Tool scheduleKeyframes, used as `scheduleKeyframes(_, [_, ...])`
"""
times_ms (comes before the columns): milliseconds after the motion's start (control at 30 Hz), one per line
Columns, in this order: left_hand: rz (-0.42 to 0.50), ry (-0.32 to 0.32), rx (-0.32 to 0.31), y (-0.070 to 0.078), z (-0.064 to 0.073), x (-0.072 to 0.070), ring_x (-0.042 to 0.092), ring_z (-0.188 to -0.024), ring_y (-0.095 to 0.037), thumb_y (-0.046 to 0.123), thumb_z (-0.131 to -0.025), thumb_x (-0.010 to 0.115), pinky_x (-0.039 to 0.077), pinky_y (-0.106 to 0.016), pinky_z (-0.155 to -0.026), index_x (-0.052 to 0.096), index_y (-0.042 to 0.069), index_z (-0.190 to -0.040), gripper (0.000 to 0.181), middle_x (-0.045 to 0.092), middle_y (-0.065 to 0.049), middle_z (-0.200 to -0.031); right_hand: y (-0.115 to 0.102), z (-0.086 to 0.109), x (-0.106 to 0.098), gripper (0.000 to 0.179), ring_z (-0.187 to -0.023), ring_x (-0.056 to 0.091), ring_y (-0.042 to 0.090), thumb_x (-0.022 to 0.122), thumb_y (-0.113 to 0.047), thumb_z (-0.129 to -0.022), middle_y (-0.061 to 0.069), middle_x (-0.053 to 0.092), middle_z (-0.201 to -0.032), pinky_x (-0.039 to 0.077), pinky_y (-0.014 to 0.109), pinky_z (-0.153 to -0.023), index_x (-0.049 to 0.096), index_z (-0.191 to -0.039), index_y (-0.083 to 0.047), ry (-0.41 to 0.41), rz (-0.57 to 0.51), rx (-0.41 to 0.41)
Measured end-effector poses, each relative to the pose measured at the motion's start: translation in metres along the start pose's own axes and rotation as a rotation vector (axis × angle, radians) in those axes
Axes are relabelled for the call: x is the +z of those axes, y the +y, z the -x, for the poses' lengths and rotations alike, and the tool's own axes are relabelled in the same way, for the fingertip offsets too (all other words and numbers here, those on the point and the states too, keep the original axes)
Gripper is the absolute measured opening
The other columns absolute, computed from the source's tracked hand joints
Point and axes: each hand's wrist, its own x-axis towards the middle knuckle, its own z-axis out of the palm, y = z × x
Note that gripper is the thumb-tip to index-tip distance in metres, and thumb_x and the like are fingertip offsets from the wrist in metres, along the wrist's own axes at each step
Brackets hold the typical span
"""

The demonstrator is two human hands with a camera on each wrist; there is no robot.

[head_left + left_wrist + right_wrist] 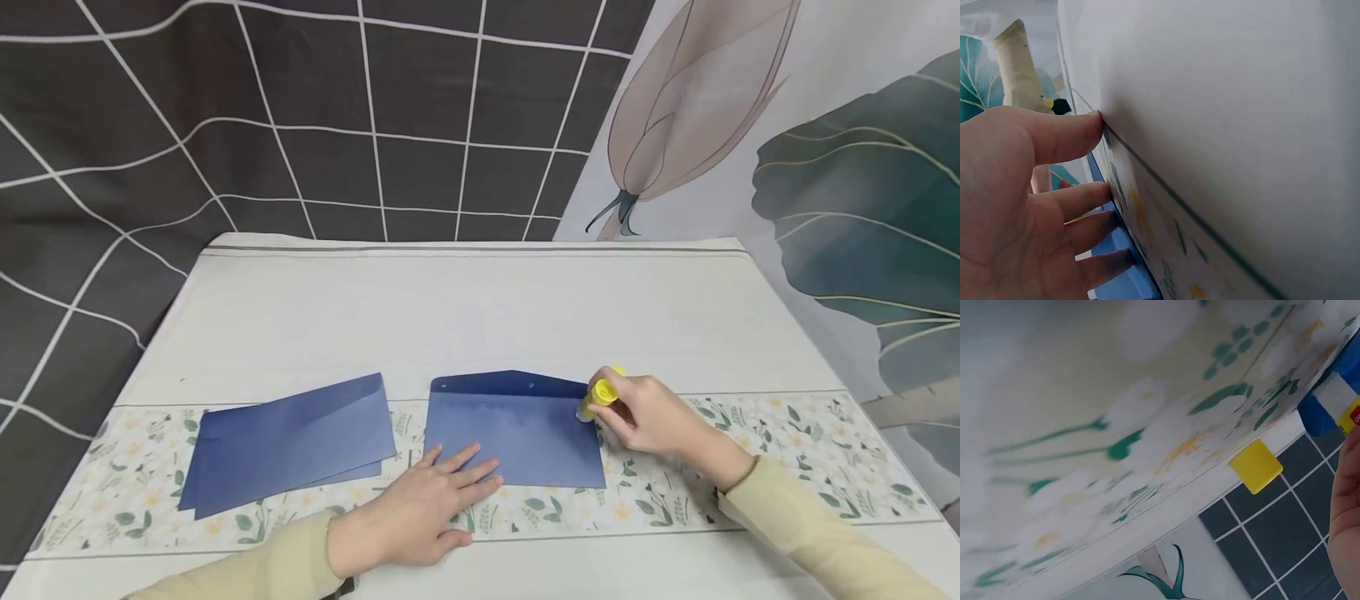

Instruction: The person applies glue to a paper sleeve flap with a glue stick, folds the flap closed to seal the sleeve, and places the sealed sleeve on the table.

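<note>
A dark blue envelope (517, 437) lies on the table with its darker flap (487, 383) unfolded away from me. My left hand (423, 504) rests with spread fingers over the envelope's lower left part; in the left wrist view the fingertips (1119, 259) touch the blue paper, with the thumb on the cloth. At the envelope's upper right edge, my right hand (645, 417) grips a yellow glue stick (603, 392) between thumb and fingers. Tilted, its pale end meets the paper near the flap's fold. A red label shows on the glue stick (1350, 419) in the right wrist view.
Overlapping blue envelopes (300, 446) lie left of the worked one. Just beyond my right hand, a yellow cap (1257, 465) stands on the table. A pale cloth with a floral band (787, 450) covers the table; a dark grid curtain (420, 100) hangs behind.
</note>
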Motion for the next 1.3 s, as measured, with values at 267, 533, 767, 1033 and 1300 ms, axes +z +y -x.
scheduleKeyframes(267, [0.001, 0.001, -0.008, 0.000, 0.000, 0.000, 0.025, -0.147, -0.025, 0.040, -0.092, 0.061, 0.036, -0.058, -0.109, 0.035, 0.023, -0.150, 0.066, 0.028, 0.002, -0.158, -0.011, -0.031, 0.019, 0.017, -0.051, 0.039, -0.011, 0.069, -0.014, -0.085, -0.011, 0.064, -0.072, 0.035, 0.005, -0.045, 0.057, -0.098, -0.013, -0.017, -0.097, -0.091])
scheduleKeyframes(533, [0.003, -0.002, -0.010, 0.000, 0.000, 0.001, 0.026, -0.146, -0.025, 0.040, -0.092, 0.062, 0.036, -0.058, -0.108, 0.035, 0.023, -0.150, 0.066, 0.029, 0.003, -0.157, -0.032, -0.075, 0.042, 0.013, -0.052, 0.041, -0.008, 0.064, -0.022, -0.091, -0.012, 0.060, -0.070, 0.038, 0.008, -0.048, 0.056, -0.099, -0.015, -0.117, -0.151, -0.155])
scheduleKeyframes(767, [0.014, -0.006, -0.003, 0.000, -0.002, -0.001, 0.027, -0.146, -0.025, 0.040, -0.092, 0.062, 0.037, -0.058, -0.108, 0.035, 0.023, -0.150, 0.066, 0.029, 0.003, -0.157, -0.048, -0.106, 0.056, 0.014, -0.053, 0.043, -0.005, 0.060, -0.024, -0.095, -0.010, 0.056, -0.068, 0.039, 0.010, -0.052, 0.055, -0.100, -0.013, -0.179, -0.167, -0.226])
scheduleKeyframes(1033, [0.012, -0.010, -0.006, 0.000, -0.002, 0.001, 0.026, -0.146, -0.024, 0.040, -0.092, 0.061, 0.037, -0.058, -0.107, 0.034, 0.024, -0.150, 0.066, 0.028, 0.003, -0.158, -0.062, -0.129, 0.067, 0.015, -0.052, 0.044, -0.003, 0.059, -0.024, -0.096, -0.008, 0.055, -0.067, 0.038, 0.009, -0.052, 0.055, -0.101, -0.010, -0.216, -0.177, -0.269])
scheduleKeyframes(1300, [0.018, -0.001, -0.005, 0.000, -0.001, 0.000, 0.026, -0.147, -0.023, 0.040, -0.092, 0.061, 0.036, -0.058, -0.108, 0.034, 0.024, -0.150, 0.066, 0.028, 0.004, -0.158, -0.072, -0.144, 0.075, 0.014, -0.052, 0.045, -0.002, 0.059, -0.023, -0.096, -0.008, 0.057, -0.068, 0.039, 0.010, -0.053, 0.055, -0.100, -0.011, -0.213, -0.179, -0.277])
